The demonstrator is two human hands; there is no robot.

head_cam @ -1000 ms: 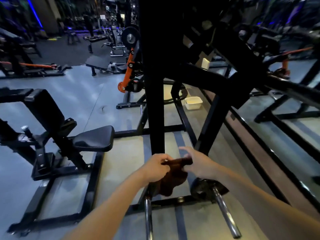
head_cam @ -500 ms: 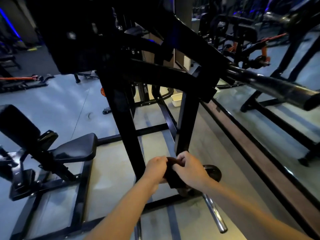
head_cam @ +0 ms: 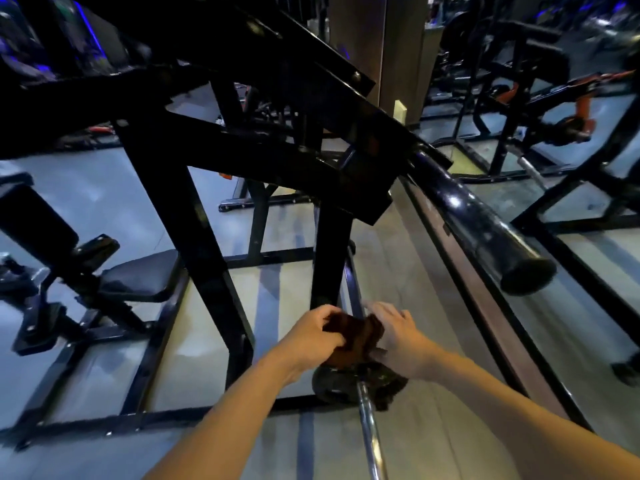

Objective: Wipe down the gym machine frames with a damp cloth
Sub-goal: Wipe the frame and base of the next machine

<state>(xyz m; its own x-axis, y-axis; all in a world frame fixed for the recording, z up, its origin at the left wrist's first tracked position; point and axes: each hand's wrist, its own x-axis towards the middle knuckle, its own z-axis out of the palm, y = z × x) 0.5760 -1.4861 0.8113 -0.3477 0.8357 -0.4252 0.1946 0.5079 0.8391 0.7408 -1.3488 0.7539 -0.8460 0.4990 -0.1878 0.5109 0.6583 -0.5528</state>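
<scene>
Down low at the foot of the black upright post, the left hand and right hand each grip an end of the dark brown cloth, pressed against the machine frame just above a chrome peg. Left of that post sits a padded seat on grey, sheeny flooring; beyond it, more machines crowd the dim, blue-lit room.

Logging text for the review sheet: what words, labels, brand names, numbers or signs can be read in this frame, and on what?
None readable. The black machine frame, the padded seat and the brown cloth show no lettering. The pale tag on the pillar behind is too blurred to tell.
</scene>
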